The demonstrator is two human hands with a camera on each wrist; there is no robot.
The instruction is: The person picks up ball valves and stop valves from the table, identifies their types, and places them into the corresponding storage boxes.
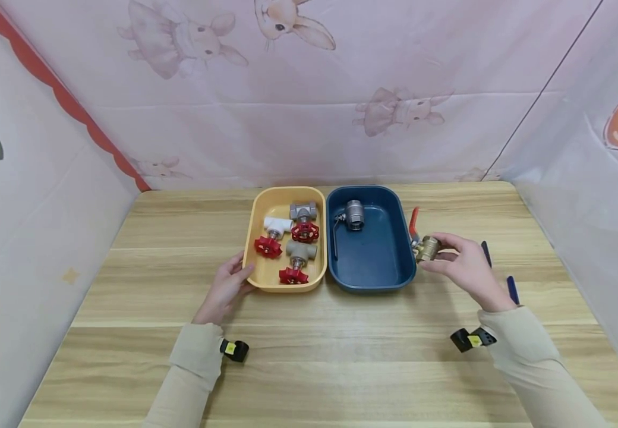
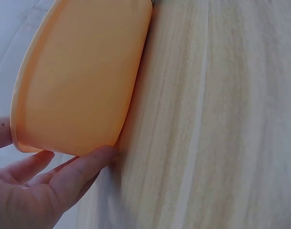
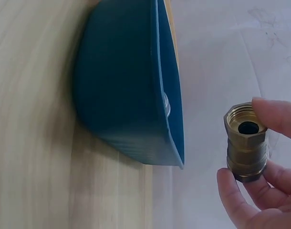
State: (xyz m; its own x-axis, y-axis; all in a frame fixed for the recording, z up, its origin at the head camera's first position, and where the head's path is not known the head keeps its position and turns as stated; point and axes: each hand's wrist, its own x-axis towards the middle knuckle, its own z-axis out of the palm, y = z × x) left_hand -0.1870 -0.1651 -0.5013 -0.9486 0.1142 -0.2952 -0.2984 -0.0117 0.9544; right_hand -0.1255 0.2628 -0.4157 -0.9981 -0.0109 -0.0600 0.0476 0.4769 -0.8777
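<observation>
My right hand pinches a brass ball valve with a red lever between thumb and fingers, just beside the right rim of the blue tray. In the right wrist view, the threaded end of the brass valve faces the camera. A steel ball valve lies inside the blue tray. My left hand grips the yellow tray at its near left corner, thumb at the rim and fingers against the outer wall. That tray holds a white valve and two grey valves with red handwheels.
Two dark blue lever handles show on the table beside my right wrist, partly hidden by hand and arm. The trays stand side by side on a wood-grain table. Printed cloth walls the back and both sides.
</observation>
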